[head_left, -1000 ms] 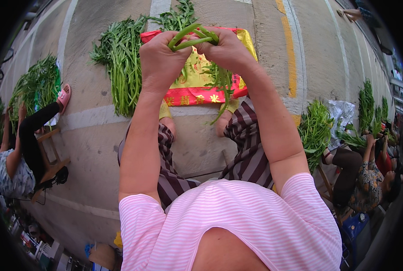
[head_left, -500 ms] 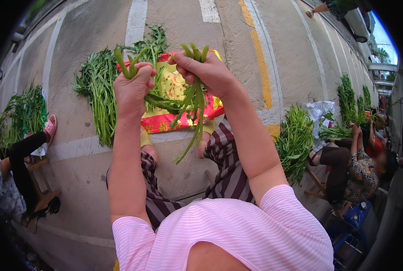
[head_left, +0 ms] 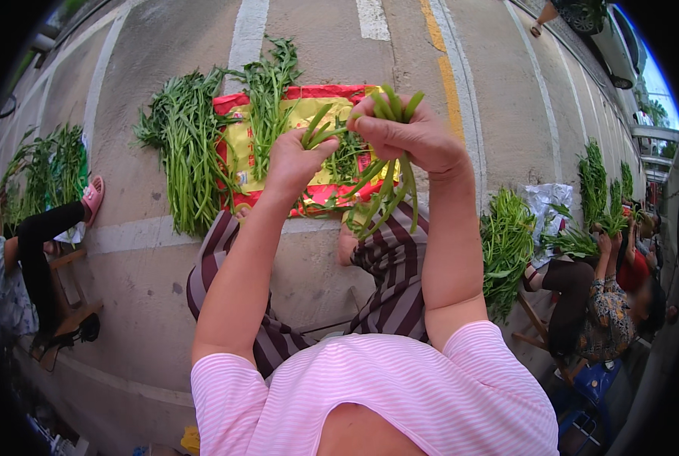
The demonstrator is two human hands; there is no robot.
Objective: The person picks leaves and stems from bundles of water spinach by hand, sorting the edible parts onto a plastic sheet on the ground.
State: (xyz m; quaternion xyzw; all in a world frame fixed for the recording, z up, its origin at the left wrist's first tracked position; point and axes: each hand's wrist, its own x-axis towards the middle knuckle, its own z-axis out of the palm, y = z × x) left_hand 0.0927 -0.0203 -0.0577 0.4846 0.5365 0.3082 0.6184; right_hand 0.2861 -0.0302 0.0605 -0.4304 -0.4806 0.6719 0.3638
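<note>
My right hand (head_left: 415, 143) is closed round several green leafy-vegetable stems (head_left: 406, 186), probably water spinach, whose cut ends poke up above the fist while the rest hangs below. Close to its left, my left hand (head_left: 295, 163) grips a few shorter stems (head_left: 317, 129), one of which points at the right hand's fingers. Under both hands lies a flattened red and yellow sack (head_left: 237, 156). A large bundle of the greens (head_left: 191, 152) rests along the sack's left side, and a smaller leafy bunch (head_left: 271, 91) crosses its far edge. Loose leafy pieces (head_left: 345, 161) lie on the sack between my hands.
To my right sit another heap of greens (head_left: 505, 247), a silvery sheet (head_left: 546, 209) and a seated person (head_left: 609, 311) handling stems. At left, a person in pink slippers (head_left: 94, 199) sits beside more greens (head_left: 58, 171). A parked car (head_left: 617, 45) stands far right.
Both hands have shifted right, the left one also lower and nearer the right. More of the sack and the leafy pieces on it now show. Both hands keep hold of stems.
</note>
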